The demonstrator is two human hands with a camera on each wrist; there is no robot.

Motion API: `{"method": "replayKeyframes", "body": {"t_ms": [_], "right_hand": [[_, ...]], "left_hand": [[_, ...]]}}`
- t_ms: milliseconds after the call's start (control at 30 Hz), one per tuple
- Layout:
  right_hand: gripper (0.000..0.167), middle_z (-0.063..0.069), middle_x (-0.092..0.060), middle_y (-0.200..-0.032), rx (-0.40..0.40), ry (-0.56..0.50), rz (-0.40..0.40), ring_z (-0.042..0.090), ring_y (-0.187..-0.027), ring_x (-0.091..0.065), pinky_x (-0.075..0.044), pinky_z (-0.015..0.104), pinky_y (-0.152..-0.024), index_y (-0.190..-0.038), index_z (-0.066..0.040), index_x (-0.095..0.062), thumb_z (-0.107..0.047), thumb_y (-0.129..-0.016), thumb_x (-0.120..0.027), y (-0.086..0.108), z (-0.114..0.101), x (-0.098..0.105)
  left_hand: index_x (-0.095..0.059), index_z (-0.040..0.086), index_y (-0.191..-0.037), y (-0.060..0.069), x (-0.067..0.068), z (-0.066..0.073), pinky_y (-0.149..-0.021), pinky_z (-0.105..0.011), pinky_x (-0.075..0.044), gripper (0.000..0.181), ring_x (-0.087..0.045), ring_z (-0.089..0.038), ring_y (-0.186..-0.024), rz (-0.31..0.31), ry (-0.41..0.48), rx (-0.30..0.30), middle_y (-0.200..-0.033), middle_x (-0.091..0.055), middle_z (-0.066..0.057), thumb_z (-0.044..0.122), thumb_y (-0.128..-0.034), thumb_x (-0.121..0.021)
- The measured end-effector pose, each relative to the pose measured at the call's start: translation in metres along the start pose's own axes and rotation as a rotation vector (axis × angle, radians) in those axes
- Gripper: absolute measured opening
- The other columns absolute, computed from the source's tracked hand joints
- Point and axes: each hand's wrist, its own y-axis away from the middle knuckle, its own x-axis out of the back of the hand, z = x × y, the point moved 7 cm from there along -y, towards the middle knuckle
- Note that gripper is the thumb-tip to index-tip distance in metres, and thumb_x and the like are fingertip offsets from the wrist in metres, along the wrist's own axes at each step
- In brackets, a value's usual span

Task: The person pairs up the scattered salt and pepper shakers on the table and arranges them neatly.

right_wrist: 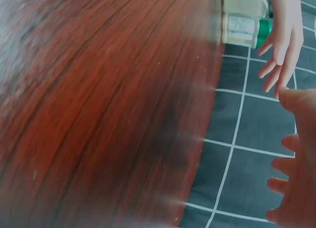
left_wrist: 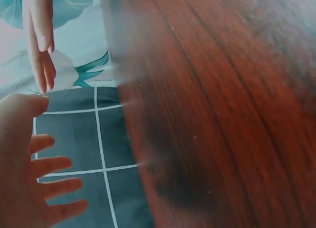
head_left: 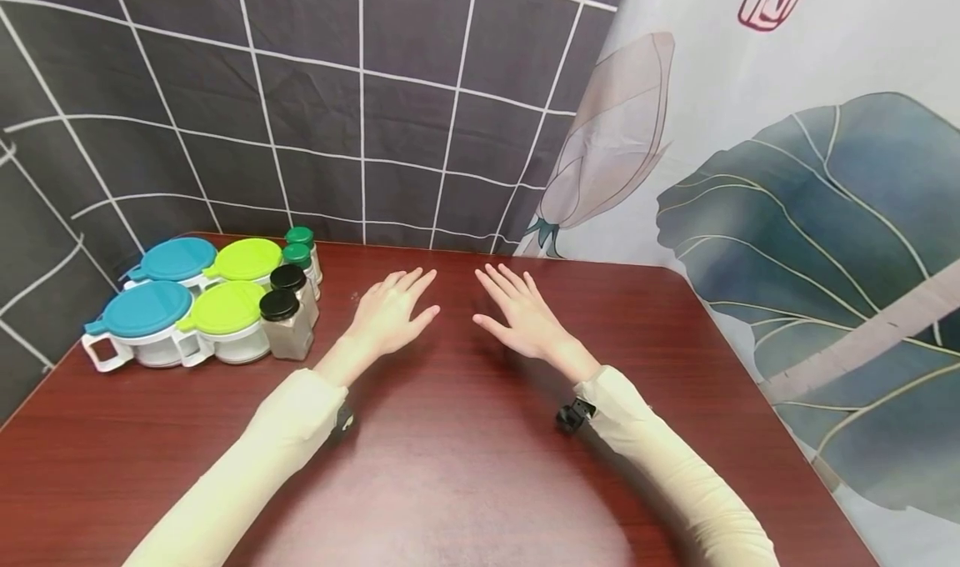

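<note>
My left hand [head_left: 387,313] is held over the brown wooden table [head_left: 450,450], fingers spread and holding nothing. Opposite it, my right hand [head_left: 527,317] also has its fingers spread, with nothing in it. A gap separates the two hands. Nearest to the left hand are a black-lidded shaker jar [head_left: 288,333] and a second black-lidded jar [head_left: 309,296]. In the left wrist view the left hand [left_wrist: 24,164] shows its spread fingers above the tabletop. The right wrist view shows the right hand [right_wrist: 301,159] likewise.
At the table's left stand white handled pots with blue lids [head_left: 148,308] and lime-green lids [head_left: 225,307]. Two green-capped jars [head_left: 298,255] are behind the black-lidded ones. A dark grid-patterned cloth [head_left: 405,117] hangs at the back, a leaf-printed curtain [head_left: 825,217] on the right.
</note>
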Motion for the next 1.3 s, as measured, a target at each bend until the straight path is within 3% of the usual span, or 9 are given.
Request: {"method": "replayKeyframes", "body": {"t_ms": [533, 800, 1067, 1300], "right_hand": [[0.058, 0.011, -0.048, -0.145, 0.062, -0.05, 0.145, 0.031, -0.13, -0.045, -0.03, 0.049, -0.112, -0.145, -0.012, -0.042, -0.036, -0.094, -0.057, -0.009, -0.014, 0.005], [0.056, 0.008, -0.052, -0.141, 0.046, -0.083, 0.171, 0.026, -0.125, -0.048, -0.035, 0.048, -0.108, -0.143, -0.013, -0.044, -0.035, -0.094, -0.058, -0.012, -0.021, 0.006], [0.053, 0.006, -0.057, -0.134, 0.032, -0.117, 0.208, 0.027, -0.12, -0.05, -0.04, 0.047, -0.103, -0.14, -0.014, -0.047, -0.034, -0.093, -0.059, -0.014, -0.03, 0.005], [0.05, 0.004, -0.06, -0.128, 0.047, -0.125, 0.234, 0.024, -0.114, -0.051, -0.043, 0.044, -0.097, -0.139, -0.016, -0.048, -0.032, -0.093, -0.061, -0.02, -0.04, 0.006]], "left_hand": [[-0.048, 0.011, -0.141, 0.006, 0.018, -0.004, -0.095, -0.053, -0.048, 0.056, -0.05, -0.034, -0.127, 0.001, 0.065, 0.063, -0.139, -0.054, -0.016, 0.041, -0.0939, -0.054], [-0.05, 0.011, -0.139, 0.012, 0.028, -0.006, -0.092, -0.054, -0.05, 0.054, -0.051, -0.034, -0.125, 0.047, 0.102, 0.073, -0.136, -0.056, -0.015, 0.041, -0.0937, -0.055], [-0.049, 0.011, -0.139, 0.023, 0.035, -0.009, -0.095, -0.059, -0.046, 0.053, -0.048, -0.036, -0.128, 0.058, 0.219, 0.141, -0.138, -0.054, -0.015, 0.038, -0.0945, -0.055], [-0.049, 0.014, -0.139, 0.026, 0.043, -0.015, -0.095, -0.061, -0.045, 0.051, -0.048, -0.035, -0.128, 0.097, 0.235, 0.185, -0.137, -0.055, -0.014, 0.038, -0.0943, -0.055]]}}
